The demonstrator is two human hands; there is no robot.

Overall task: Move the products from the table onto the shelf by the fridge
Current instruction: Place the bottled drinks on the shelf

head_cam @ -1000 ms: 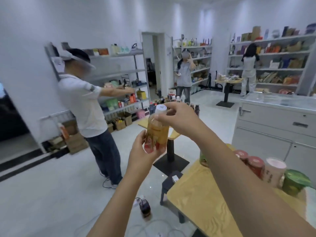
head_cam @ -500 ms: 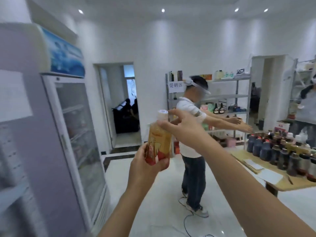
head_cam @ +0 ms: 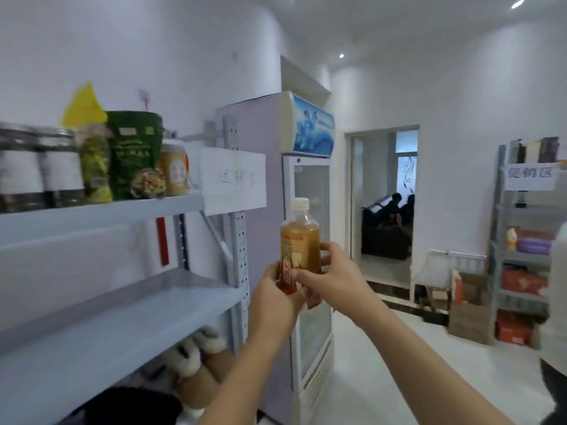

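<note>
1. In the head view, you are holding a bottle (head_cam: 300,240) of amber drink upright in the air. It is hanging in front of the fridge (head_cam: 310,179) and just to the right of the shelf (head_cam: 233,228), touching neither.
2. Your left hand (head_cam: 273,299) is gripping the bottle's lower part, with its fingers curled round the red label. Your right hand (head_cam: 331,277) is wrapping thumb and fingers round the middle from the right side. Both are clamping the bottle, and neither is spread.
3. The top board (head_cam: 101,210) is already carrying products in a row: two dark jars (head_cam: 40,170), a yellow-green packet (head_cam: 95,167), a green bag (head_cam: 135,154) and an orange jar (head_cam: 173,167). The orange jar is standing nearest the end, beside a paper sign (head_cam: 234,179).
4. The lower board (head_cam: 122,308) is sitting at roughly the height of your hands, so it looks like the easiest place to reach.
5. As I judge it, you are nearing the end of the carry for this bottle. What is left is moving it leftward over a board, setting it down and letting go.
6. The surface with the remaining products is lying outside this frame, so you cannot tell how many are waiting there.
</note>
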